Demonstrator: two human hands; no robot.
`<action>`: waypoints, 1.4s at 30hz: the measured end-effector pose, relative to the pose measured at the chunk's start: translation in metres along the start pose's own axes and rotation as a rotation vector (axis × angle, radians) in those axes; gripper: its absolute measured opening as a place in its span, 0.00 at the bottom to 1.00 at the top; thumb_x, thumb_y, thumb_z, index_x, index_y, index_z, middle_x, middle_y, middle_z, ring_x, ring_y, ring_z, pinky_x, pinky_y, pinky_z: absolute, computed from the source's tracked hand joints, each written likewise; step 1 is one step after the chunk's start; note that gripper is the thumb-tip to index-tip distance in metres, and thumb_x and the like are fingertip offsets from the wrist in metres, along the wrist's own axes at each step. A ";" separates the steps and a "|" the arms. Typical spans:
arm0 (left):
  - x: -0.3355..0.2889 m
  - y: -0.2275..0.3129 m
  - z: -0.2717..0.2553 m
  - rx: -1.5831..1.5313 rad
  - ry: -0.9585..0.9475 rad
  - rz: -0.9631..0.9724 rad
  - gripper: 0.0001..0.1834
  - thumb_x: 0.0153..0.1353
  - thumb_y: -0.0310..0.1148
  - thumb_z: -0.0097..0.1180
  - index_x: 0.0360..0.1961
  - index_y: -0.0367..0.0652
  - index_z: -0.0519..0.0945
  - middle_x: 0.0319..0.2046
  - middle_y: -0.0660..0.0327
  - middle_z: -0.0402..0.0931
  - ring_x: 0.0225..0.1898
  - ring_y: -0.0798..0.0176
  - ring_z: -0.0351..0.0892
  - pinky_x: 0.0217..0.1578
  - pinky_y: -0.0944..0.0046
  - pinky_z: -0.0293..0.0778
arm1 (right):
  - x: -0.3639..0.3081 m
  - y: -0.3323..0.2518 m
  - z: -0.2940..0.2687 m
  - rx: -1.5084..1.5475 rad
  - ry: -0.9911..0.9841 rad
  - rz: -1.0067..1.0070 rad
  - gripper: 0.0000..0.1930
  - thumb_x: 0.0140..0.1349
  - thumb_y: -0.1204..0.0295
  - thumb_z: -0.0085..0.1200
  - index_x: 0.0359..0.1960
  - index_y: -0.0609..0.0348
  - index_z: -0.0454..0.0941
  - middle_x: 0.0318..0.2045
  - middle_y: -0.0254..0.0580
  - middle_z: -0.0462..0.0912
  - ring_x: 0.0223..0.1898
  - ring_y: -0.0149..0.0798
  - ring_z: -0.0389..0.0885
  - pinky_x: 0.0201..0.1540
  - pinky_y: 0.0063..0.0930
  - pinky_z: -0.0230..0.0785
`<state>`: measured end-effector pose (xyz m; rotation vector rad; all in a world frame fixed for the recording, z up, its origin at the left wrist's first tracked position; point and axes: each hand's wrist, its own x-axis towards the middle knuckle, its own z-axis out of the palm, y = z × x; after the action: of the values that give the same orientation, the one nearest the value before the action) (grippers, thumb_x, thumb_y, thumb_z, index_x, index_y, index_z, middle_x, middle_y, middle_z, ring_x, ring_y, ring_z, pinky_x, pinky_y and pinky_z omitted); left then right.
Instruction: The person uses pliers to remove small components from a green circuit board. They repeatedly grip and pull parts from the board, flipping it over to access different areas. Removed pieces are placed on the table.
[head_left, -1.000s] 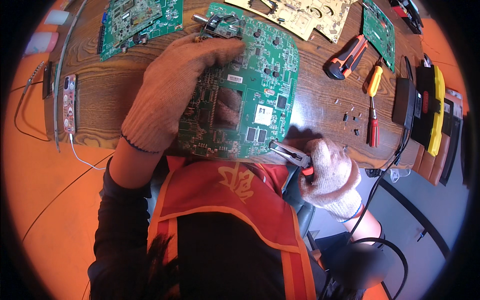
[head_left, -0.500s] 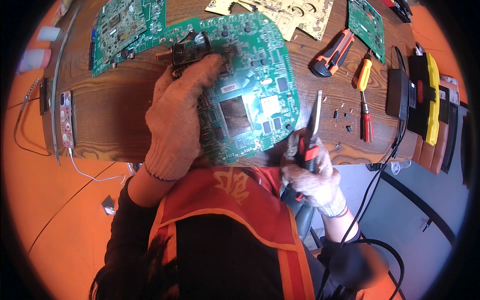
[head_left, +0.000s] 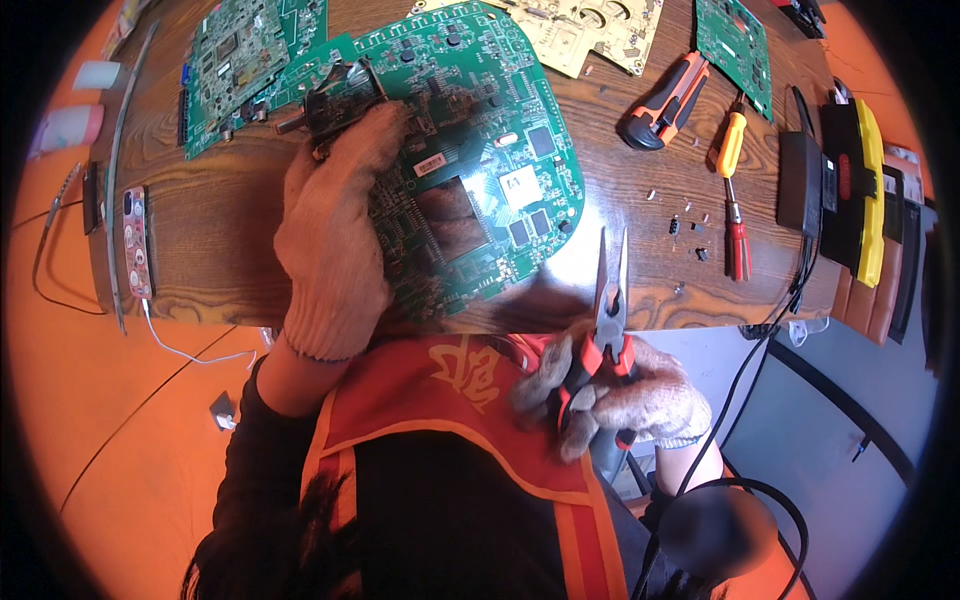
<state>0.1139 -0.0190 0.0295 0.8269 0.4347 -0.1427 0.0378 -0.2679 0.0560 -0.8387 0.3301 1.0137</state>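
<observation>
My left hand point(head_left: 335, 240), in a knitted work glove, grips the left side of a large green circuit board point(head_left: 480, 100). The board is tilted over the near edge of the table, and a square cutout shows in its lower part. By my left fingertips a dark, coppery component point(head_left: 340, 98) stands up from the board's upper left. Also gloved, my right hand point(head_left: 650, 395) is closed round the red and black handles of needle-nose pliers point(head_left: 611, 300). Their jaws point away from me, slightly parted with nothing between them, to the right of the board and apart from it.
More green boards point(head_left: 240, 60) lie at the far left, a yellowish board point(head_left: 570, 35) at the back. On the right are an orange utility knife point(head_left: 665, 105), a screwdriver point(head_left: 733, 150), several tiny loose parts point(head_left: 675, 226) and a black adapter point(head_left: 798, 185). A phone point(head_left: 134, 240) lies left.
The board and my left hand have shifted a little left. My right hand has turned the pliers and drawn them lower, away from the board; their jaws now show parted.
</observation>
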 end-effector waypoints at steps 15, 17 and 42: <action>0.001 0.001 -0.002 0.084 -0.032 0.028 0.12 0.65 0.30 0.56 0.45 0.32 0.79 0.36 0.52 0.83 0.28 0.59 0.84 0.27 0.64 0.82 | 0.015 0.026 -0.014 0.272 -0.196 0.076 0.29 0.45 0.75 0.65 0.50 0.74 0.70 0.37 0.56 0.79 0.28 0.41 0.80 0.30 0.30 0.73; -0.002 0.007 -0.001 0.002 -0.181 -0.080 0.12 0.64 0.30 0.56 0.45 0.32 0.79 0.35 0.52 0.83 0.26 0.59 0.84 0.24 0.64 0.82 | 0.012 0.026 -0.014 0.366 -0.169 0.142 0.28 0.48 0.76 0.62 0.51 0.73 0.68 0.33 0.56 0.79 0.16 0.35 0.73 0.17 0.22 0.63; -0.005 0.003 0.000 -0.095 -0.033 -0.023 0.13 0.68 0.33 0.51 0.48 0.36 0.76 0.34 0.54 0.81 0.25 0.59 0.82 0.24 0.60 0.82 | -0.004 0.026 0.024 -1.017 0.510 -0.596 0.24 0.58 0.86 0.54 0.58 0.70 0.69 0.50 0.60 0.77 0.51 0.51 0.80 0.49 0.41 0.77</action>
<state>0.1102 -0.0177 0.0338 0.7252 0.4172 -0.1559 0.0106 -0.2463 0.0621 -1.9877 -0.0544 0.3324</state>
